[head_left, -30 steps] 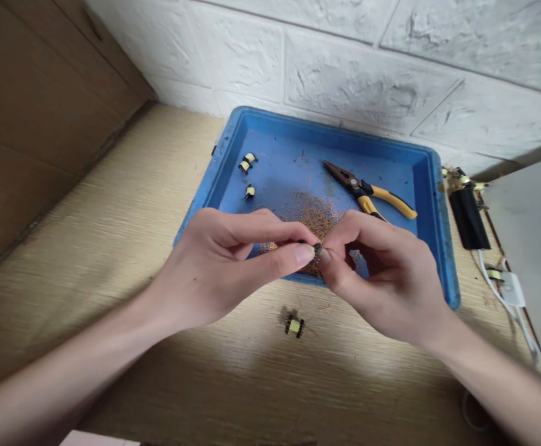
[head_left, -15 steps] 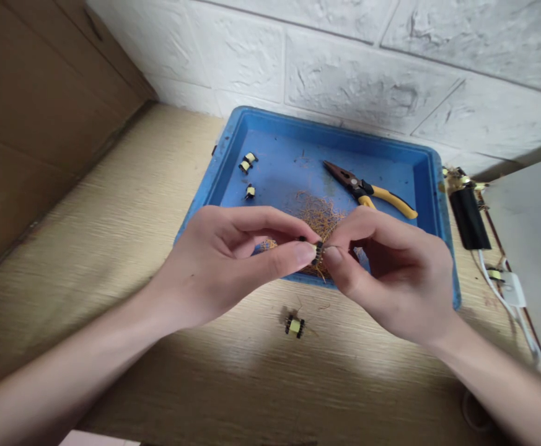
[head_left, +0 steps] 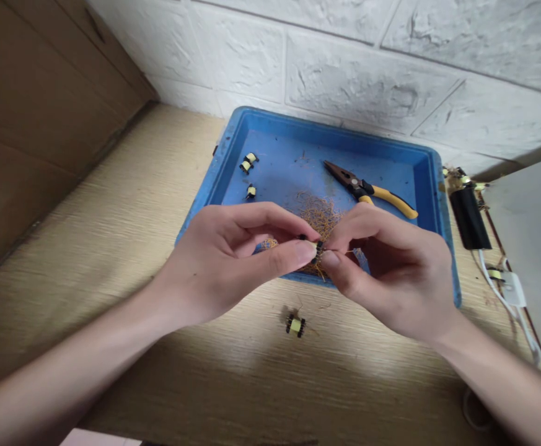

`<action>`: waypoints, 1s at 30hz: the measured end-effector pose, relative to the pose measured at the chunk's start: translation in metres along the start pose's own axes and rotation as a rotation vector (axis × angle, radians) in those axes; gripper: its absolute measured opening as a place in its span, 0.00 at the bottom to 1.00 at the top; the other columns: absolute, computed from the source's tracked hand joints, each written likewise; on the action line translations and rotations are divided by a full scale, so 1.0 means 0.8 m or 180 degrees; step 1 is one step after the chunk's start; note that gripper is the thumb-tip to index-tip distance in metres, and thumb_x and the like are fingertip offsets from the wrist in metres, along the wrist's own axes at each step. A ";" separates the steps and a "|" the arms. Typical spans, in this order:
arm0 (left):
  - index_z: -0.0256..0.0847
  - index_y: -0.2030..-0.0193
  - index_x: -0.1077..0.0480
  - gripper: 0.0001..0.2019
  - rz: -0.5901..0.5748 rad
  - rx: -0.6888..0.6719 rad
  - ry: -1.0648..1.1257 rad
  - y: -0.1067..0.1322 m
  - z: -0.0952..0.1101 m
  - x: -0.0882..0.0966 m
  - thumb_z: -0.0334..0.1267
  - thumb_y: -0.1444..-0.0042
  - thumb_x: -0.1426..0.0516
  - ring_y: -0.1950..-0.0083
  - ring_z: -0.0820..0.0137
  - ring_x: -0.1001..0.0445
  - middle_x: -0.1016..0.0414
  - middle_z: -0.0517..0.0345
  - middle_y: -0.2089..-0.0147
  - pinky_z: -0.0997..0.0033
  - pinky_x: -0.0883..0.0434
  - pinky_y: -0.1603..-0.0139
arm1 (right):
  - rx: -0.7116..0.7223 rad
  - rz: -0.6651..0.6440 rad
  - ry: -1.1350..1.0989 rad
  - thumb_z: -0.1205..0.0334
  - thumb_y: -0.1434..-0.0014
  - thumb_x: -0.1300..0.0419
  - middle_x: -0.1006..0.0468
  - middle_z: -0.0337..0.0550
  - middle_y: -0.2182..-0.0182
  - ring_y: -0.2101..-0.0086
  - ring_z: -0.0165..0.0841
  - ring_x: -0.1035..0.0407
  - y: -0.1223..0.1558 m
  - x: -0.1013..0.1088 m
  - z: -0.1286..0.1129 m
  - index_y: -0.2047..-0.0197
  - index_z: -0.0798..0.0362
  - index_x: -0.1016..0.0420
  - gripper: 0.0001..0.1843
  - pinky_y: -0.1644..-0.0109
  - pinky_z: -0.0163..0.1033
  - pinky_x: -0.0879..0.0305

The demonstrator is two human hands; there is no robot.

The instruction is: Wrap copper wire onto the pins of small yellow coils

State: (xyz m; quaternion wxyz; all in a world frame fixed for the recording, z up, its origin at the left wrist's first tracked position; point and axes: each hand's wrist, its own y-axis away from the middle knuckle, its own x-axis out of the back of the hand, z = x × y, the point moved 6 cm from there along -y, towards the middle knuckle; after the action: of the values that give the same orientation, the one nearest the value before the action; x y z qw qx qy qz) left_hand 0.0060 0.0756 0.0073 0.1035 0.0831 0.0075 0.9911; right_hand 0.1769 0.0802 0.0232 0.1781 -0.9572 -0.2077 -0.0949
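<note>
Left hand (head_left: 233, 266): thumb and forefinger pinch a small coil (head_left: 317, 250).
Right hand (head_left: 386, 272): thumb and forefinger pressed together on a thin wire (head_left: 325, 249) at the coil's pinned end.
Held coil: above the near part of the blue tray (head_left: 335, 128), over wire scraps (head_left: 319, 214).
Tray edges: far rim near the white wall (head_left: 367, 80); near rim partly hidden by the hands.
Pliers (head_left: 354, 186): inside, toward the right wall.
Open room: broad bench (head_left: 158, 161) left of the tray; one loose coil (head_left: 295, 324) in front.
</note>
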 end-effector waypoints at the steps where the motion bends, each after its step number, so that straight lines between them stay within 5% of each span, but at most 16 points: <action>1: 0.52 0.62 0.15 0.04 0.0023 0.0001 -0.0035 0.000 0.000 0.001 0.36 0.42 0.32 0.61 0.71 0.16 0.15 0.66 0.66 0.80 0.22 0.64 | -0.0018 -0.0005 -0.0020 0.70 0.38 0.33 0.26 0.37 0.72 0.70 0.31 0.34 0.000 0.000 0.000 0.66 0.49 0.26 0.09 0.69 0.40 0.37; 13: 0.53 0.63 0.16 0.06 0.0057 -0.0080 -0.0062 0.002 0.004 -0.001 0.35 0.41 0.32 0.63 0.74 0.17 0.15 0.69 0.67 0.82 0.23 0.63 | -0.0574 -0.0263 -0.0537 0.63 0.40 0.25 0.27 0.33 0.73 0.72 0.28 0.36 0.000 0.000 0.016 0.66 0.50 0.23 0.10 0.70 0.36 0.39; 18: 0.52 0.62 0.15 0.04 0.0120 -0.0054 -0.0240 0.002 0.004 0.001 0.37 0.41 0.32 0.64 0.70 0.17 0.15 0.66 0.67 0.76 0.20 0.62 | -0.0603 -0.0236 -0.0599 0.60 0.42 0.24 0.27 0.34 0.73 0.72 0.28 0.35 -0.001 -0.001 0.017 0.67 0.50 0.23 0.12 0.71 0.35 0.38; 30: 0.53 0.63 0.15 0.06 0.0022 -0.0091 0.0023 0.002 0.005 -0.001 0.33 0.41 0.32 0.61 0.72 0.16 0.13 0.70 0.64 0.78 0.22 0.59 | -0.0723 -0.0379 -0.0752 0.61 0.42 0.24 0.26 0.34 0.72 0.71 0.28 0.34 0.000 0.000 0.020 0.66 0.50 0.23 0.11 0.70 0.35 0.37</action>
State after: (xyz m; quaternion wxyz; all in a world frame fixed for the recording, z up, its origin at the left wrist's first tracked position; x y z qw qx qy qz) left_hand 0.0076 0.0741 0.0113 0.1011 0.0781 -0.0066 0.9918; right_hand 0.1784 0.0864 0.0081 0.0372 -0.9616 -0.2715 -0.0149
